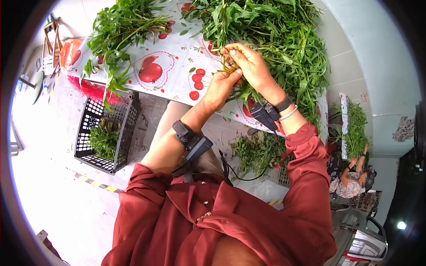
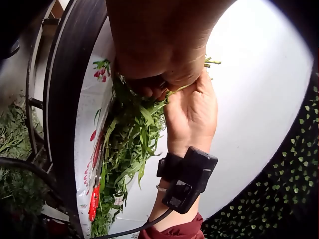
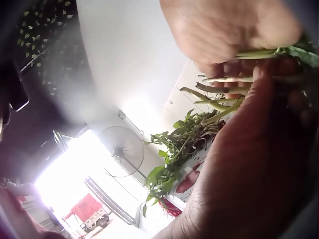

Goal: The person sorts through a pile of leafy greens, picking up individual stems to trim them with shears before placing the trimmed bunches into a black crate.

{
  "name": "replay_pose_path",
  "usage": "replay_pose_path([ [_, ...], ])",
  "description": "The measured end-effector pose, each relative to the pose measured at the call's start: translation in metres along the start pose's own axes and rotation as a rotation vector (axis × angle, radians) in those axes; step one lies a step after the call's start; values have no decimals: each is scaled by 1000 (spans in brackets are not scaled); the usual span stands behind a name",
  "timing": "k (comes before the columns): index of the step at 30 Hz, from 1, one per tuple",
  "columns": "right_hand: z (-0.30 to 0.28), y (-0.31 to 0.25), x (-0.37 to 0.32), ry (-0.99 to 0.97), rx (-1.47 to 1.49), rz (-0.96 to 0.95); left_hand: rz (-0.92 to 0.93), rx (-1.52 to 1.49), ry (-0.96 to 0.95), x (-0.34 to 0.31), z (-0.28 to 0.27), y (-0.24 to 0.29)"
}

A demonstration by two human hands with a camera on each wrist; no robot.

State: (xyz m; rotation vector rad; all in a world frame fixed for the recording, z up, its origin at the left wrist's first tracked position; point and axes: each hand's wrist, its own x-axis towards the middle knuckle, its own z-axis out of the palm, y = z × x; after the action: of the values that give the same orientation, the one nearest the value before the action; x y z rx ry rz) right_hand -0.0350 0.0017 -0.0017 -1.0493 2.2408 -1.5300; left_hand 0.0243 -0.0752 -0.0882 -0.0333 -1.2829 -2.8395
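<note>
— Both the left hand (image 1: 218, 89) and the right hand (image 1: 251, 66) look closed; what do they grip?

— Some green stems (image 1: 228, 66), thumbs and curled fingers pinching them from each side, above the table (image 1: 179, 66) near its front edge.

— Why two hands?

— Probably because thin stems splay; the cut-looking ends poke out towards the table's left side, leaves towards its right.

— And the big pile of greens (image 1: 284, 48)?

— On the table's right half, likely for easy reach. A smaller bunch (image 1: 128, 26) lies on its left part, leaves hanging over the front edge, seemingly set apart from the pile.

— Why the crate (image 1: 125, 133)?

— It stands below the table's left end and has greens inside, so perhaps it catches or stores them.

— Any brands or labels?

— None I can read. A sheet (image 1: 403, 128) beyond the table's right side bears writing, too small to make out.
</note>
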Motion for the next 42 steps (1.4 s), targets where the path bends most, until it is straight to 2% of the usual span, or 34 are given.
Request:
replay_pose_path([
  [2,1,9,0,-35,-110,-8,-20,-114,-62,4,-2,-9],
  [4,4,2,-2,-37,-328,-79,-54,-148,-9,-7,9,9],
  [6,4,-2,-4,-26,-512,-157,238,181,-169,-7,1,6],
  [7,4,-3,-5,-37,-554,-179,237,184,-175,-7,3,7],
  [9,5,0,-7,-47,-557,-223,105,56,-132,-7,6,9],
  [10,5,1,-5,-61,-560,-272,111,65,-124,-6,6,4],
  [12,8,4,-9,-59,-623,-271,399,454,-138,-2,-4,-7],
  [14,9,1,-12,-45,-580,-265,277,424,-61,1,-5,-11],
  [15,12,0,-12,-40,-572,-290,420,478,-111,7,-10,-23],
  [16,12,-2,-13,-32,-570,-310,412,561,-118,5,-11,-19],
  [18,12,-7,-15,-70,-522,-286,528,573,-104,7,-10,-19],
  [19,12,-10,-17,-66,-451,-260,553,489,-136,9,-8,-20],
  [20,11,-11,-18,-63,-380,-232,322,387,-164,8,-11,-21],
  [22,10,-17,-18,-91,-353,-238,452,537,-84,4,-7,-12],
  [23,9,-22,-20,-101,-414,-273,453,540,-83,3,-6,-7],
  [25,8,-26,-21,-110,-472,-309,514,801,-156,0,-5,0],
  [26,6,-26,-21,-87,-553,-333,513,804,-156,-1,-3,-1],
  [28,6,-28,-24,-62,-626,-359,272,102,-115,-1,4,-5],
  [29,6,-31,-24,-19,-622,-384,161,48,-135,-2,2,-5],
  [32,2,-41,-28,62,-619,-444,132,111,-205,4,-5,-9],
  [34,-5,-44,-34,122,-549,-439,126,57,-203,-3,9,5],
  [36,-10,-50,-42,126,-530,-429,356,268,-212,-4,22,19],
  [37,-11,-58,-46,169,-540,-449,397,368,-254,-1,24,28],
  [38,-12,-66,-51,213,-549,-468,317,367,-263,-1,26,36],
  [40,-20,-75,-60,244,-615,-466,421,363,-249,5,38,58],
  [42,-25,-83,-71,383,-679,-539,465,394,-229,6,46,86],
])
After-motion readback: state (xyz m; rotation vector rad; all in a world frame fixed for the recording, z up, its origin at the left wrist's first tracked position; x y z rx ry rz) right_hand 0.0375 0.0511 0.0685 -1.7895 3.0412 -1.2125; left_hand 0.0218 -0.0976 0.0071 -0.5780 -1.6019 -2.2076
